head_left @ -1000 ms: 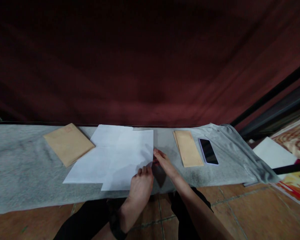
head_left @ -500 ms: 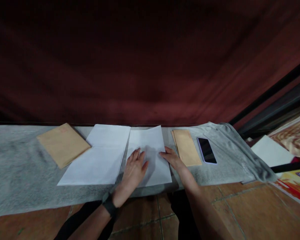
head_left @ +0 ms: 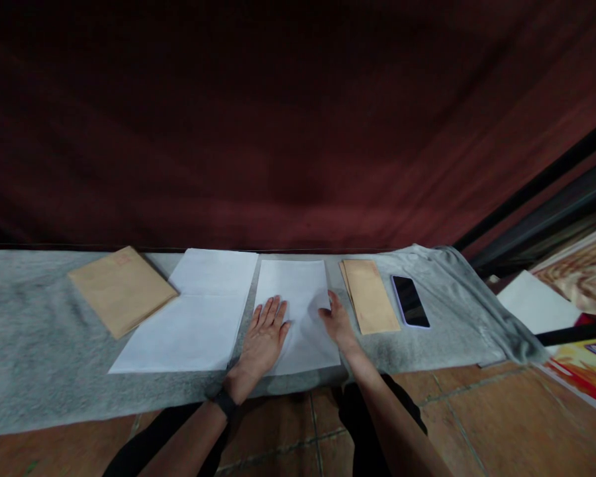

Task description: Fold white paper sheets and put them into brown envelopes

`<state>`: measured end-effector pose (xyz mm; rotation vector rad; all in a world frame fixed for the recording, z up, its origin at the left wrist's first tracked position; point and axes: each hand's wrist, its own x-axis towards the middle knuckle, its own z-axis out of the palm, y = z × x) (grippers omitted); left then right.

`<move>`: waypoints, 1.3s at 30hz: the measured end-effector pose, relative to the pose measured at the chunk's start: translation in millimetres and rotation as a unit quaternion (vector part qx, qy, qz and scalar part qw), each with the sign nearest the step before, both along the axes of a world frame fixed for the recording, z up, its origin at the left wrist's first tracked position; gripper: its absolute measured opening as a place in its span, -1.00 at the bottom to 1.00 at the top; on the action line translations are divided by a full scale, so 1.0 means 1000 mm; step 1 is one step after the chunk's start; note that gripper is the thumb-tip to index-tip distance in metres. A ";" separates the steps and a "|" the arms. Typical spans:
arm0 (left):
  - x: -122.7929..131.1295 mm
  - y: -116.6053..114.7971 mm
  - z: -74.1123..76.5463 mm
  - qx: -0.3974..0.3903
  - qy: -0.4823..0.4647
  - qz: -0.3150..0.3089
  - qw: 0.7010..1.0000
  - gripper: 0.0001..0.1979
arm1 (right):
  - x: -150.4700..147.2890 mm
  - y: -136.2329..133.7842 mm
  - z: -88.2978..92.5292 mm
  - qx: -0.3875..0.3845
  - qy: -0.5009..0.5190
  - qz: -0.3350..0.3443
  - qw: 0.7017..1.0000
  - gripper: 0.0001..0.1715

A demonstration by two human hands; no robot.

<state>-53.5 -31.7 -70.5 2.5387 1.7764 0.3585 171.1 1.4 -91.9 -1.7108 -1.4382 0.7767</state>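
In front of me a white sheet of paper lies on the grey cloth. My left hand rests flat on its left part, fingers stretched out, with a dark watch on the wrist. At the sheet's right edge is my right hand, its thumb apart from the bent fingers and touching the paper. Whether the paper is pinched there is hard to see. Left of the sheet lies a stack of white paper with a crease across it.
Brown envelopes overlap the paper stack's left side. More narrow brown envelopes lie right of my right hand, beside a phone. A dark red curtain hangs behind the grey cloth. Tiled floor shows below.
The sheet's raised far right corner has come down and the sheet now lies flatter. My left hand has flattened on it. My right hand has turned more upright at the edge.
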 end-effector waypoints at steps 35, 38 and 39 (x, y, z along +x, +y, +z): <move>0.005 0.049 -0.003 0.020 -0.013 0.004 1.000 -0.43 | -0.101 0.102 0.022 0.082 -0.267 0.204 0.938 -0.43; 0.005 0.051 -0.010 0.026 -0.038 0.038 0.998 -0.38 | -0.078 0.103 0.018 0.078 -0.291 0.168 0.939 -0.34; 0.005 0.051 -0.011 0.026 -0.042 0.044 0.998 -0.37 | -0.069 0.102 0.017 0.074 -0.303 0.155 0.937 -0.32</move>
